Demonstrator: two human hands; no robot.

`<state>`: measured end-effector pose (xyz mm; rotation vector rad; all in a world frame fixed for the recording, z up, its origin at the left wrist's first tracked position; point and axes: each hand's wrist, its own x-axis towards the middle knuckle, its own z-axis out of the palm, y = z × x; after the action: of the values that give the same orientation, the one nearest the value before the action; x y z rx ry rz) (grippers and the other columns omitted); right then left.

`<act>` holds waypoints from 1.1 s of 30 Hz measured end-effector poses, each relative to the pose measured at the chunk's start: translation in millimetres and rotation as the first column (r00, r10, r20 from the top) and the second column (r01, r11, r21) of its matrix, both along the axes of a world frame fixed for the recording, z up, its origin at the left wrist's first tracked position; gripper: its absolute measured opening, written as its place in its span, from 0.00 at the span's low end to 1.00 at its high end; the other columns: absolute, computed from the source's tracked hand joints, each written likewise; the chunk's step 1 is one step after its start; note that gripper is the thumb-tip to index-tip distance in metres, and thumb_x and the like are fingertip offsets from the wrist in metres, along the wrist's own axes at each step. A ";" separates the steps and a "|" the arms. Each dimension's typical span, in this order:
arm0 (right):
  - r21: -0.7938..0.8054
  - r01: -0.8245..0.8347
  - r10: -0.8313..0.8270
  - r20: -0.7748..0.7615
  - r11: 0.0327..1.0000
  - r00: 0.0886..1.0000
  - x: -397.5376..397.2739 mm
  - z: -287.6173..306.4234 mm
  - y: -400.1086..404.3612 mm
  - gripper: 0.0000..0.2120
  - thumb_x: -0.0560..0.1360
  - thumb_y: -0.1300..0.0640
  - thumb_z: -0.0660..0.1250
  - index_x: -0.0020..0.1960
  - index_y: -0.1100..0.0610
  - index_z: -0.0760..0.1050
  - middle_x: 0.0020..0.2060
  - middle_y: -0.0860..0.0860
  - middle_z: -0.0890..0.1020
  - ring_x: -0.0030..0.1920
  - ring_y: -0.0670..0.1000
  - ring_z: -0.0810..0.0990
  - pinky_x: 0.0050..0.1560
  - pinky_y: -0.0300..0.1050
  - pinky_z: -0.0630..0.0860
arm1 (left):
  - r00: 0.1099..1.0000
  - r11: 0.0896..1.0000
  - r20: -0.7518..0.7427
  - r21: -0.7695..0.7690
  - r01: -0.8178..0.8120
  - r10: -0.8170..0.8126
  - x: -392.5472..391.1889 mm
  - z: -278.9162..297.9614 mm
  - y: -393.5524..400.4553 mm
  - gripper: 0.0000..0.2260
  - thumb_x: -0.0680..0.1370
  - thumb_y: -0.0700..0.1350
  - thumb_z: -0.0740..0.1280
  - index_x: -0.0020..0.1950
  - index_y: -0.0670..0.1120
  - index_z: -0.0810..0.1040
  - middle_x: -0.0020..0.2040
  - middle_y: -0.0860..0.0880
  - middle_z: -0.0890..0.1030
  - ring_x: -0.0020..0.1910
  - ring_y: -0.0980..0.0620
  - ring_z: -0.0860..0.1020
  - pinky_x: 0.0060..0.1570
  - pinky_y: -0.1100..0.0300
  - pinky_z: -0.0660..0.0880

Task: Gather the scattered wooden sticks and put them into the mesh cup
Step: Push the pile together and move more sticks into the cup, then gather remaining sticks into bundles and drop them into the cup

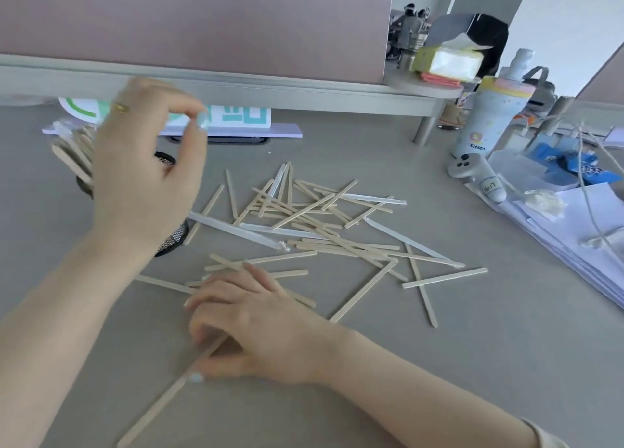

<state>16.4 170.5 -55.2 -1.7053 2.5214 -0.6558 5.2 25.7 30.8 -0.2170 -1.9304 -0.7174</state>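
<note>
Grey desk (472, 363), person seated, both forearms in view. Left hand (141, 174) is raised above the black mesh cup (175, 234), which sits at the left of the desk and is mostly hidden behind the hand and wrist. Its fingers are loosely spread, thumb and forefinger tips close together, nothing seen between them. A gold ring (121, 108) shows on one finger. A bundle of sticks (72, 157) already stands in the cup, leaning left. Right hand (256, 326) lies low on the desk, fingers curled onto one wooden stick (162, 403) that runs down to the lower left; thumb presses on it. The scattered sticks (324, 224) lie in a crossed heap just right of the cup, several white wrapped ones among them. Pale bottle (486, 116) and papers (574, 238) at far right.
</note>
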 end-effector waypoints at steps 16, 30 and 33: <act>0.044 0.663 -0.654 -0.128 0.747 0.746 -61.2 12.3 83.0 0.36 0.67 0.31 0.62 0.69 0.47 0.61 0.71 0.44 0.62 0.75 0.51 0.53 0.73 0.56 0.39 | 0.372 0.917 0.879 -0.373 0.145 0.298 41.0 -92.7 8.1 0.47 0.47 0.79 0.25 0.61 0.60 0.18 0.78 0.52 0.39 0.77 0.51 0.41 0.74 0.51 0.45; 0.028 0.814 -0.814 -0.009 0.580 0.580 -85.5 -13.6 104.2 0.27 0.77 0.38 0.46 0.70 0.49 0.61 0.70 0.47 0.68 0.72 0.52 0.61 0.73 0.55 0.47 | 0.569 0.966 0.817 -0.212 0.148 0.092 17.7 -94.1 54.6 0.51 0.56 0.80 0.38 0.75 0.58 0.45 0.76 0.62 0.42 0.75 0.62 0.53 0.65 0.60 0.65; -0.084 0.820 -0.813 0.110 0.566 0.572 -89.4 -14.7 87.1 0.25 0.77 0.39 0.49 0.69 0.51 0.64 0.68 0.48 0.70 0.71 0.53 0.62 0.73 0.54 0.50 | 0.583 0.965 0.813 -0.154 0.212 0.001 16.5 -90.9 55.7 0.51 0.53 0.82 0.39 0.71 0.63 0.34 0.72 0.66 0.34 0.69 0.70 0.43 0.67 0.61 0.62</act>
<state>-73.0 257.6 -69.9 -0.3522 3.1980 -0.8700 21.7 81.4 -60.1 -0.1585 -2.9318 -0.7259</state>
